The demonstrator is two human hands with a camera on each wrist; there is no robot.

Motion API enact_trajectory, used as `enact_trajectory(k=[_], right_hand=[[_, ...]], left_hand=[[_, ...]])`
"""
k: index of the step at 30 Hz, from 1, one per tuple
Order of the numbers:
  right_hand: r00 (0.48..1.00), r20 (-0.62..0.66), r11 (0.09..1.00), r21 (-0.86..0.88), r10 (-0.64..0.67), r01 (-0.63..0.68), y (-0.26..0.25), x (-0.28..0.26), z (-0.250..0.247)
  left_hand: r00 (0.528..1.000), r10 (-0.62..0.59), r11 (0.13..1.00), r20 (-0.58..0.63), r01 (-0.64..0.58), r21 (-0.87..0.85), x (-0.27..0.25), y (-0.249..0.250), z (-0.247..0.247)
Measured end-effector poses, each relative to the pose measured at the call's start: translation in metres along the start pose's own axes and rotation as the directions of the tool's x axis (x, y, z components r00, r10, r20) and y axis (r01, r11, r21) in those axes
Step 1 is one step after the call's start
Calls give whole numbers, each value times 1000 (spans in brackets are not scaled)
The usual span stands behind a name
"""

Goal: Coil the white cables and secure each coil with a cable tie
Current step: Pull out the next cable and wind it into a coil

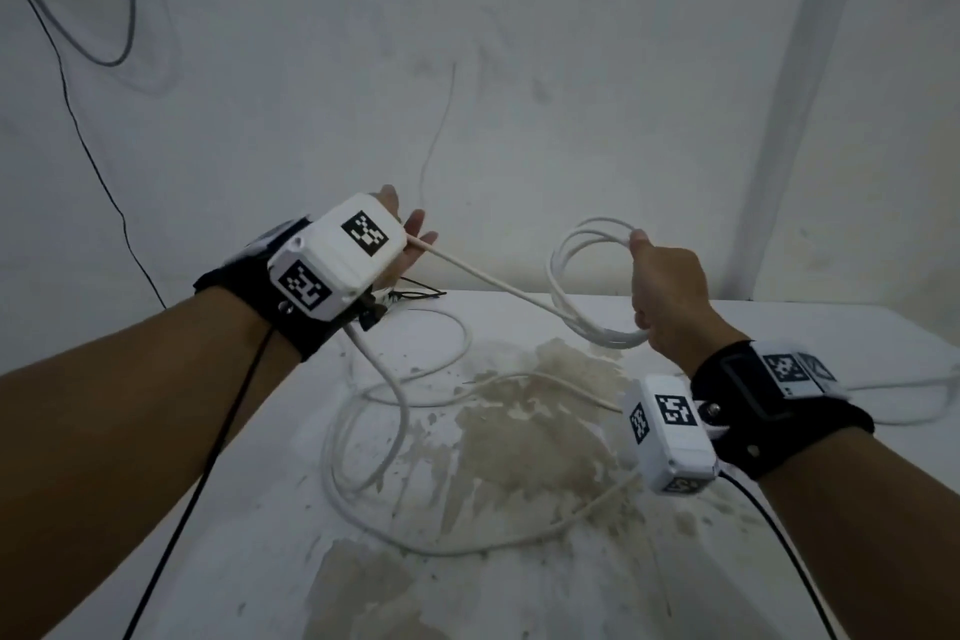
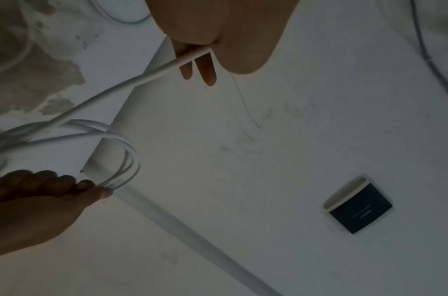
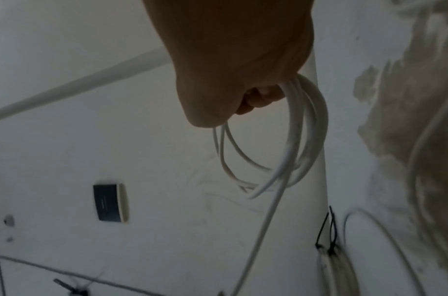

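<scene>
A thin white round cable (image 1: 498, 283) runs taut, slanting down from the left hand (image 1: 400, 244), pinched between loosely extended fingers (image 2: 207, 68), to the upright coil (image 1: 587, 276) fisted in the right hand (image 1: 670, 291).

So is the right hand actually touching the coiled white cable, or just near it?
Touching. The right wrist view shows the right hand with its fingers curled round the loops of the coiled white cable, which hang from its fist; the head view agrees.

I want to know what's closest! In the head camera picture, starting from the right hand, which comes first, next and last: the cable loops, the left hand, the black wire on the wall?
1. Cable loops: held in the right hand.
2. Left hand: across to the left, holding the straight stretch of cable.
3. Black wire: far left, on the wall.
</scene>
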State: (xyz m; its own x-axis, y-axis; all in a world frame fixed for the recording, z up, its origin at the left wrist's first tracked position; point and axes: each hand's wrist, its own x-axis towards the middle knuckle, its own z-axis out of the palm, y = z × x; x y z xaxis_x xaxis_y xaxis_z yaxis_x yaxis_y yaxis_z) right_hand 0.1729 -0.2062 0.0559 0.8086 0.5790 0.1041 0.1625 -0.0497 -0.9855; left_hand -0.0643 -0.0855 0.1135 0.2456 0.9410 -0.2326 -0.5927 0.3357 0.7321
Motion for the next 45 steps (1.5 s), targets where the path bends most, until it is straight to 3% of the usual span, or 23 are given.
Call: enact_trajectory(k=[3, 5, 6, 7, 8, 10, 11, 13, 15, 19, 22, 25, 27, 28, 30, 31, 33, 37, 39, 41, 45], right_hand=[[989, -31, 938, -321, -145, 127, 11, 10, -9], [974, 80, 883, -412, -211, 225, 13, 6, -10], [960, 183, 912, -316, -211, 261, 12, 1, -10], [935, 304, 968, -108, -185, 227, 10, -6, -9], [887, 435, 985, 135, -155, 106, 5, -15, -9], [783, 599, 911, 398, -169, -108, -11, -33, -7], [757, 622, 885, 446, -199, -134, -20, -41, -3], [747, 625, 898, 431, -224, -91, -35, -51, 9], [756, 630, 953, 302, -175, -32, -44, -58, 20], [728, 679, 980, 192, -95, -52, -43, -63, 30], [726, 675, 975, 220, -131, -29, -42, -68, 34], [780, 599, 964, 264, -178, 18, -43, -68, 39], [853, 488, 955, 293, -184, 38, -41, -59, 37], [894, 413, 952, 302, -174, 46, -39, -52, 34], [955, 272, 954, 298, -118, 33, -32, -37, 25], [972, 220, 956, 292, -81, 14, -28, -31, 21], [986, 164, 962, 272, -24, -22, -22, -24, 18], [982, 188, 952, 301, 0, -58, -15, -24, 21], [979, 202, 941, 334, -5, -64, -13, -26, 20], [983, 176, 950, 313, -44, -14, -13, -27, 21], [976, 163, 960, 263, -144, 98, -20, -29, 20]], left_hand=[[1000, -11, 994, 8, 10, 110, 3, -5, 2], [1000, -29, 932, -1, 27, 362, 7, -4, 5], [998, -52, 817, 31, 24, 576, 10, -3, 9], [990, -126, 629, 62, 31, 777, 8, -4, 14], [965, -251, 425, 80, 35, 904, 3, -6, 19], [922, -382, 36, 69, -59, 998, -13, -16, 27], [916, -392, -115, 92, -148, 982, -21, -22, 31], [909, -399, -279, 122, -248, 928, -35, -34, 36], [895, -431, -374, 118, -296, 879, -42, -40, 40], [892, -443, -480, 86, -318, 818, -46, -33, 39], [874, -477, -465, 88, -337, 819, -45, -31, 32], [861, -479, -319, 170, -351, 880, -45, -31, 25], [855, -432, -85, 287, -356, 931, -44, -28, 19], [862, -390, 89, 325, -316, 944, -42, -24, 16], [902, -314, 426, 295, -144, 893, -38, -13, 13], [914, -308, 514, 264, -74, 855, -36, -9, 12], [911, -328, 542, 249, -34, 839, -35, -7, 13], [911, -283, 454, 300, -148, 879, -39, -15, 17], [910, -259, 471, 323, -172, 865, -39, -20, 16], [909, -197, 494, 367, -231, 838, -38, -24, 18], [892, -109, 376, 439, -372, 849, -35, -30, 24]])
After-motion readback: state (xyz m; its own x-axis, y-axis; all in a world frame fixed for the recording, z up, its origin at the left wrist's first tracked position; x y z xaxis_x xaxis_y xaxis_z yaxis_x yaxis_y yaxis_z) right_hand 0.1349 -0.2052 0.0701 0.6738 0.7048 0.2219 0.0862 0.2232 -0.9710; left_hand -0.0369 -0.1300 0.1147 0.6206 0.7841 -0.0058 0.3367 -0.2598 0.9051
